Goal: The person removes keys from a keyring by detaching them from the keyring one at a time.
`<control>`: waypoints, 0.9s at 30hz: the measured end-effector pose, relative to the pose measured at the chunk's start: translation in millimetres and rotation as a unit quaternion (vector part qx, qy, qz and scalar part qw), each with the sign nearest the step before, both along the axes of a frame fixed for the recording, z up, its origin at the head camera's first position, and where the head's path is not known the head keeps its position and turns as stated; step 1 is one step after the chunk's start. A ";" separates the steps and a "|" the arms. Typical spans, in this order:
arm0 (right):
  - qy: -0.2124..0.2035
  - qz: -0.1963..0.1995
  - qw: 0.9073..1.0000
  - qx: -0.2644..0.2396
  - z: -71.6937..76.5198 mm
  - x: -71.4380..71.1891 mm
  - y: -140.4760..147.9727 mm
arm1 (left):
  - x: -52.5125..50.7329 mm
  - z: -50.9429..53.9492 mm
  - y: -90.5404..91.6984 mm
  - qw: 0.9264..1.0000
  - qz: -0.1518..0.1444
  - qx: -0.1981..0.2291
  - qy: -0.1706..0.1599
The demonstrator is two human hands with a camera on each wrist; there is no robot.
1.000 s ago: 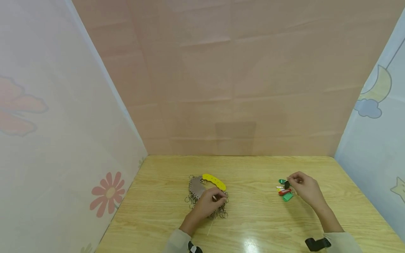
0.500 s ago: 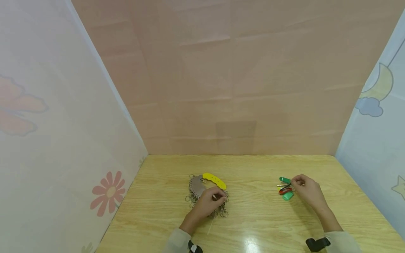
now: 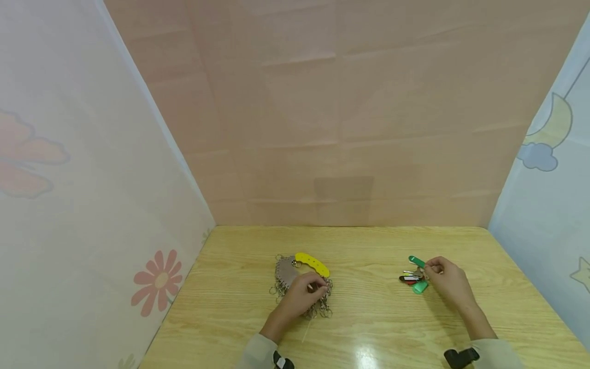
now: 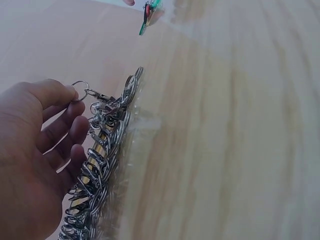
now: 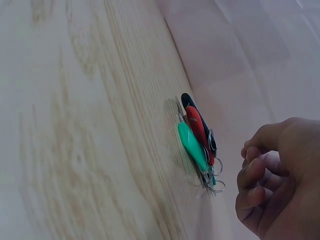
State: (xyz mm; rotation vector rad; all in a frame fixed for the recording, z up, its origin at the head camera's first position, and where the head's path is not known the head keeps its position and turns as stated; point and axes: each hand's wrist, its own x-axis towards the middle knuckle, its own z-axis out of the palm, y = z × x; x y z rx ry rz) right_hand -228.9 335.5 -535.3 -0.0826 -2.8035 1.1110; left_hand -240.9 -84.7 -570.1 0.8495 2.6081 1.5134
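Observation:
The left hand (image 3: 301,294) pinches a small metal ring (image 4: 81,91), clipped to a yellow-handled metal rack (image 3: 282,271) fringed with many rings and clasps. Its other fingers curl loosely beside the row of clasps (image 4: 95,172). The right hand (image 3: 449,281) hovers by a small pile of keys with coloured heads. In the head view its fingertips overlap the end of a dark green key head (image 3: 416,261); the right wrist view shows loosely curled fingers, a gap from the pile and nothing visible between them. A red key head (image 5: 200,125), a black one (image 5: 188,101) and a light green one (image 5: 191,145) lie together.
The wood-grain table (image 3: 369,307) reaches back to a tan cloth wall (image 3: 286,128). Flower-printed panels (image 3: 92,179) rise at the left and moon-printed ones (image 3: 548,154) at the right. A thin pale strip (image 3: 306,330) lies near the left wrist.
The black key head has left the right fingertips and lies further left over the red one. The dark green one has turned slightly. The left hand stays almost still.

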 end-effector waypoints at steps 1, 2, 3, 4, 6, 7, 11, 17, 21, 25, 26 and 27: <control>-0.001 0.000 1.000 0.001 0.0 -0.3 -0.3 | -0.2 0.1 -0.3 1.000 0.002 -0.003 0.005; -0.002 0.000 1.000 0.001 0.0 -0.4 -0.7 | -0.4 0.5 -0.6 1.000 0.006 -0.009 0.010; -0.003 0.001 1.000 0.001 0.2 -0.4 -1.2 | -0.5 0.7 -0.9 1.000 0.009 -0.015 0.014; -0.004 0.000 1.000 0.001 0.3 -0.2 -2.0 | -0.6 0.7 -1.2 1.000 0.014 -0.021 0.018; -0.004 0.000 1.000 0.000 0.9 0.6 -3.8 | -0.5 0.9 -2.0 0.999 0.022 -0.034 0.022; -0.003 0.001 1.000 -0.001 1.0 1.0 -5.0 | -0.5 0.4 -2.6 0.999 0.026 -0.041 0.023; -0.004 0.006 1.000 -0.003 2.8 3.4 -10.5 | -0.6 0.2 -3.5 0.996 0.037 -0.069 0.044; 0.001 0.019 1.000 0.003 5.9 6.1 -17.5 | 0.1 2.0 -2.7 0.991 0.050 -0.111 0.063; 0.011 0.032 0.999 -0.002 8.5 7.8 -20.9 | 0.2 5.0 -4.1 0.990 0.047 -0.126 0.049; 0.036 0.051 0.998 0.009 13.9 7.4 -23.3 | -2.2 11.0 -9.3 0.990 0.032 -0.135 0.038; 0.042 0.057 0.997 0.013 16.1 6.9 -23.8 | -3.4 13.1 -11.2 0.989 0.028 -0.138 0.040; 0.049 0.063 0.997 0.019 18.7 6.1 -24.3 | -5.2 15.6 -13.3 0.989 0.024 -0.140 0.044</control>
